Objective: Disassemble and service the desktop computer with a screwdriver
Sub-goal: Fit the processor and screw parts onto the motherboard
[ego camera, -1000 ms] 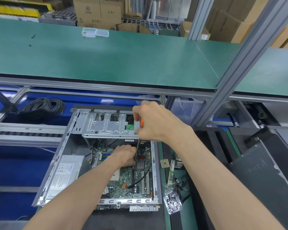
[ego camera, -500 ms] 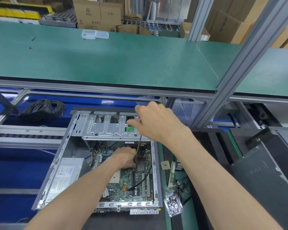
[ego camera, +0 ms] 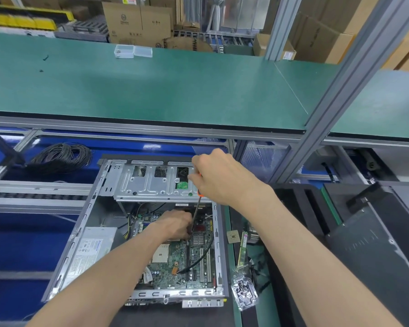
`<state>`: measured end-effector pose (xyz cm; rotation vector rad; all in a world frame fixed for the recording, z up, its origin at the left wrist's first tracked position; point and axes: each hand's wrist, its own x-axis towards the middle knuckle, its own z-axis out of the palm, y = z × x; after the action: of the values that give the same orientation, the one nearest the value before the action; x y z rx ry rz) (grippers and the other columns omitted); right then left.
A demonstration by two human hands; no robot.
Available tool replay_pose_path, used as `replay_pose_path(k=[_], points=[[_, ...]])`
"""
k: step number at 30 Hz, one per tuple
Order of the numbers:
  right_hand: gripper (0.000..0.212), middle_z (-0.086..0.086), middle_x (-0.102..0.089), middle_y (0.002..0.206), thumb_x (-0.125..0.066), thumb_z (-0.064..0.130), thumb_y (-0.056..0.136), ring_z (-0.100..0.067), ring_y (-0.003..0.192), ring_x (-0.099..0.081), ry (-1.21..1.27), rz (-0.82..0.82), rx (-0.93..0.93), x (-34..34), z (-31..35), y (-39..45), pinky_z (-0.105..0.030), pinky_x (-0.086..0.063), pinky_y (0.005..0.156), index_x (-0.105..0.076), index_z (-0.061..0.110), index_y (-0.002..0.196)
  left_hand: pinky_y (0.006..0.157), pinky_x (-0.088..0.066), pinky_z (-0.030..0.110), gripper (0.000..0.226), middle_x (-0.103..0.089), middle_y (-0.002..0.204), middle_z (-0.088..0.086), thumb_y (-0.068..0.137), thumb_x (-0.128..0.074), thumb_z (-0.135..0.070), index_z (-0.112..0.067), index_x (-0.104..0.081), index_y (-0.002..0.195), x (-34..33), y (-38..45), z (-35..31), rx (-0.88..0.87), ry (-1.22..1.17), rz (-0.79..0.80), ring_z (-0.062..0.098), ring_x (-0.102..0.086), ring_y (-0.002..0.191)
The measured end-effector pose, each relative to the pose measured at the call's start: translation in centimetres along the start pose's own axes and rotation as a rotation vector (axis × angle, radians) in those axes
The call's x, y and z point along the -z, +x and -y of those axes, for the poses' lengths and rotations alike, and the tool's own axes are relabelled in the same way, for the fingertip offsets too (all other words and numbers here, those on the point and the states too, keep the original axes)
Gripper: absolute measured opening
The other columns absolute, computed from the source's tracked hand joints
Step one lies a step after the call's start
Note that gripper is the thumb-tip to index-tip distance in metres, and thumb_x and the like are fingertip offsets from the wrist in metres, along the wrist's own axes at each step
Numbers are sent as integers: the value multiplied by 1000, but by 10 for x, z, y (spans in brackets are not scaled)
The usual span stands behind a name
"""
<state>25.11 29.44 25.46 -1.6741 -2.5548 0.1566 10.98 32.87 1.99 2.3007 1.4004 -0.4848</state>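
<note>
An open desktop computer case (ego camera: 80,232) lies flat below the green shelf, its green motherboard (ego camera: 189,263) exposed. My right hand (ego camera: 220,178) grips the orange handle of a screwdriver (ego camera: 196,208) above the silver drive cage (ego camera: 151,185); the thin shaft runs down to the board. My left hand (ego camera: 175,224) rests inside the case with its fingers curled right at the screwdriver tip; what they pinch is hidden. A grey power supply (ego camera: 90,251) sits at the case's left.
A CPU chip (ego camera: 233,236), a RAM stick (ego camera: 242,249) and a bagged part (ego camera: 243,291) lie on the green mat right of the case. A black side panel (ego camera: 376,251) leans at right. Coiled black cable (ego camera: 59,158) lies at left. Two clear boxes (ego camera: 132,51) rest on the shelf.
My right hand with the screwdriver has shifted slightly and turned on the handle; the left hand stays at the tip. The view moved a little.
</note>
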Motion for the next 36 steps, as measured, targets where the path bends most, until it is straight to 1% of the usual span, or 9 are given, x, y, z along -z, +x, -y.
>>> replay_pose_path(k=[2, 6, 11, 15, 18, 21, 24, 29, 36], points=[[6, -4, -57, 87, -54, 15, 92, -29, 80, -52, 49, 48, 68, 2, -2, 0, -34, -37, 65, -60, 14, 90, 89, -55, 41, 27, -69, 111, 3, 85, -74, -37, -22, -71, 107, 0, 0, 3, -10, -4, -6, 27, -65, 101], [21, 4, -55, 96, -65, 3, 75, -17, 80, -55, 254, 170, 126, 11, -1, -6, -33, -48, 66, -64, 23, 82, 84, -53, 40, 25, -63, 100, 3, 84, -71, -41, -24, -69, 102, -3, -2, 6, -18, -12, -31, 28, -63, 97], [37, 0, -35, 77, -56, 50, 97, -30, 75, -43, -85, 8, -35, 4, 3, -6, -39, -35, 65, -53, 13, 99, 81, -52, 39, 29, -53, 92, 0, 89, -68, -44, -19, -61, 100, -9, -3, 6, -25, 16, -47, 24, -58, 84], [3, -3, -50, 85, -59, 15, 91, -31, 85, -55, 33, 70, 55, 5, 3, -6, -36, -43, 67, -58, 12, 91, 79, -50, 39, 29, -55, 93, 4, 90, -68, -42, -18, -53, 92, -8, -2, 4, -35, 42, -54, 26, -57, 84], [26, 4, -57, 97, -66, 1, 76, -17, 82, -57, 215, 172, 121, 10, 3, -9, -36, -48, 66, -62, 22, 91, 81, -51, 40, 28, -59, 99, 5, 89, -68, -40, -16, -55, 94, -4, -3, 1, -29, 31, -45, 27, -59, 89], [31, 0, -45, 95, -72, 26, 81, -24, 78, -52, 115, 81, 83, 5, 4, -11, -38, -44, 63, -56, 19, 106, 78, -51, 40, 27, -60, 100, 7, 90, -68, -37, -16, -52, 92, -2, -3, -1, -36, 39, -34, 27, -59, 88], [34, -1, -33, 78, -55, 44, 98, -32, 76, -43, -2, -42, 4, -2, 5, -9, -39, -37, 63, -49, 12, 108, 77, -52, 40, 28, -59, 101, 6, 91, -67, -36, -13, -54, 101, -2, -3, -2, -35, 40, -26, 26, -61, 89], [24, 0, -58, 81, -69, 30, 89, -29, 84, -54, 320, -146, 4, -15, 0, -11, -37, -46, 70, -53, 16, 98, 68, -54, 35, 28, -58, 90, 4, 87, -70, -36, -11, -61, 95, -4, 0, -3, -34, -3, -32, 25, -62, 80], [18, 10, -62, 68, -76, 26, 84, -4, 65, -55, 676, -196, -212, -65, 2, -21, -22, -46, 67, -61, 20, 76, 64, -54, 38, 30, -60, 85, 7, 77, -73, -35, -10, -62, 89, -10, 2, 1, -25, -51, -62, 27, -62, 76]])
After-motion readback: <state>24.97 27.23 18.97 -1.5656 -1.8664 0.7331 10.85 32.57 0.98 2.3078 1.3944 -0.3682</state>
